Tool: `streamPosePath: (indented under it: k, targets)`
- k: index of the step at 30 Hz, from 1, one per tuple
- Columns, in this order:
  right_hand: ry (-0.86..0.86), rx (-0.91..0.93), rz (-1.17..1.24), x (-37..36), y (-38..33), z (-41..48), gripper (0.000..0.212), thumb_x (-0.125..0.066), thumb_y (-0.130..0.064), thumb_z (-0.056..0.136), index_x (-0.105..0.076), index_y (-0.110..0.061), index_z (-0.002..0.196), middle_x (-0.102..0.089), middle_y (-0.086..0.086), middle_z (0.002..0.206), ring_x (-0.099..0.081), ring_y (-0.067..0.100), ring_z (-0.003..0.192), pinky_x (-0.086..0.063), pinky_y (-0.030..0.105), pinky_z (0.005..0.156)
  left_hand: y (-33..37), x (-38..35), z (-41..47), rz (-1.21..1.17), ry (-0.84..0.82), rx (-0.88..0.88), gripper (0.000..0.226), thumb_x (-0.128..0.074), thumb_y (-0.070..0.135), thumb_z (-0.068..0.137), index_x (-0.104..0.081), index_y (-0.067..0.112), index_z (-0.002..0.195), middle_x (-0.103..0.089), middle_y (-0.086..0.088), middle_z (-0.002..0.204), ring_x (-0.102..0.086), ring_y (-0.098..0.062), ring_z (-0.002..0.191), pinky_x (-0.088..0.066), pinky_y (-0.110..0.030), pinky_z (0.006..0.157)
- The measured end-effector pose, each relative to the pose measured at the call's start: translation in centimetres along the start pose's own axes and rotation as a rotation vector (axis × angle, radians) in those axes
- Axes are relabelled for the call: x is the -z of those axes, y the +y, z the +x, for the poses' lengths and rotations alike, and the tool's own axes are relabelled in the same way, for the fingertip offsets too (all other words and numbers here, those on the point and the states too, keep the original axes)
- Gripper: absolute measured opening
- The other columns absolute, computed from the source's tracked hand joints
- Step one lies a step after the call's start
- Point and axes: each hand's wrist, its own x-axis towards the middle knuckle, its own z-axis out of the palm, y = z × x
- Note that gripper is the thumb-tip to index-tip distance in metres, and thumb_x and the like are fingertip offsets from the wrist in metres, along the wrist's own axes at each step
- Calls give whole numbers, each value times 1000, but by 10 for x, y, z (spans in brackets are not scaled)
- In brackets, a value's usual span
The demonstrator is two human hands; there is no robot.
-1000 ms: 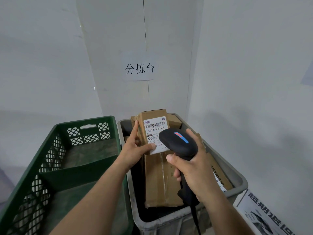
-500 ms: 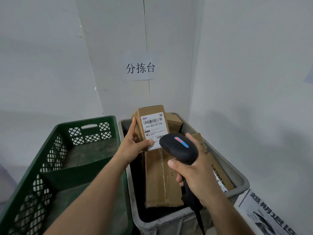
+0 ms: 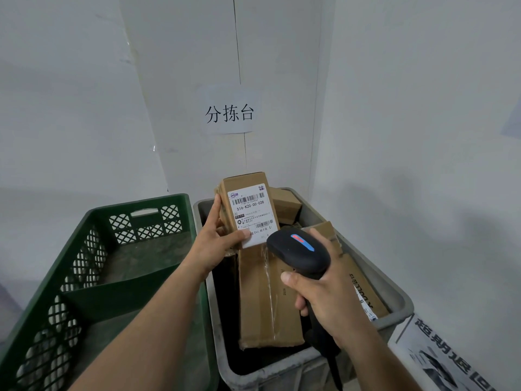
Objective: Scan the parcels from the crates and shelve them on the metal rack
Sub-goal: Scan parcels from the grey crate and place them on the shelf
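My left hand [image 3: 217,244] grips a small cardboard parcel [image 3: 248,206] upright above the grey crate [image 3: 400,309], its white barcode label facing me. My right hand [image 3: 327,292] holds a black barcode scanner [image 3: 298,253] by its handle, the head just below and right of the label. A red and blue light shows on top of the scanner. In the grey crate lie a long cardboard box [image 3: 267,300] and a few more parcels, among them a small box [image 3: 286,207] at the back.
A green lattice crate [image 3: 93,266] stands left of the grey one, nothing visible inside. White walls close in behind and to the right, with a paper sign [image 3: 229,112] on the back wall. A printed sheet [image 3: 439,356] lies at lower right.
My left hand has lifted the parcel a little higher. The scanner stays just under the label and has moved very little.
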Motion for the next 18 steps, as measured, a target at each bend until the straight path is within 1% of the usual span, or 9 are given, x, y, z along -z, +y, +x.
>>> streamPosePath:
  k: [3, 5, 7, 8, 9, 12, 15, 16, 18]
  targets:
    - [20, 7, -6, 0, 1, 2, 83, -72, -4, 82, -32, -34, 148, -66, -6, 66, -54, 14, 46, -46, 24, 47, 2, 0, -1, 4, -1, -1, 100, -71, 5, 80, -10, 44, 149, -64, 3, 115, -60, -17, 110, -55, -30, 82]
    - [34, 16, -1, 1, 1, 4, 82, -73, -5, 82, -33, -34, 147, -69, 0, 77, -55, 14, 46, -46, 25, 47, 4, -1, -4, 11, 1, -2, 98, -71, 7, 81, -10, 44, 149, -63, 3, 116, -60, -16, 109, -54, -34, 87]
    - [63, 23, -13, 4, -2, 7, 78, -73, -5, 82, -35, -38, 142, -69, 5, 89, -56, 12, 47, -47, 22, 48, 6, -4, -7, -25, 18, 10, 92, -70, 10, 83, -14, 43, 148, -65, 3, 113, -64, -14, 102, -54, -34, 86]
    - [79, 21, -20, 6, -4, 9, 80, -73, -5, 83, -32, -42, 140, -68, 7, 93, -56, 11, 48, -47, 20, 48, 8, -7, -10, -50, 25, 20, 88, -68, 13, 84, -16, 42, 148, -67, 3, 112, -66, -13, 98, -55, -33, 85]
    - [99, 17, -18, 7, -6, 11, 86, -73, -4, 83, -27, -43, 144, -67, 9, 96, -56, 10, 48, -48, 19, 49, 9, -9, -12, -70, 28, 28, 84, -67, 16, 85, -19, 41, 148, -67, 4, 113, -67, -13, 97, -55, -33, 85]
    - [170, 15, 1, 13, -10, 21, 93, -73, -5, 83, -21, -39, 151, -66, 11, 98, -56, 8, 47, -47, 18, 48, 9, -16, -16, -85, -4, 76, 75, -67, 32, 85, -26, 42, 146, -64, 7, 123, -66, -14, 103, -54, -39, 89]
    - [194, 9, -3, 19, -14, 28, 94, -74, -6, 83, -18, -34, 154, -67, 9, 102, -56, 7, 47, -49, 20, 48, 9, -26, -26, -48, -61, 130, 81, -69, 55, 70, -33, 46, 142, -65, 10, 121, -65, -17, 106, -49, -48, 96]
    - [192, 9, 2, 21, -15, 30, 94, -74, -6, 83, -18, -33, 154, -67, 9, 103, -56, 7, 47, -49, 21, 48, 9, -31, -29, -36, -81, 140, 77, -67, 56, 71, -36, 45, 140, -67, 11, 118, -65, -19, 105, -49, -49, 96]
    - [189, 2, 28, 25, -16, 30, 93, -73, -4, 83, -19, -33, 154, -67, 9, 104, -55, 8, 47, -49, 22, 48, 10, -39, -38, -36, -100, 153, 57, -63, 48, 84, -43, 43, 137, -68, 10, 114, -66, -21, 103, -52, -48, 92]
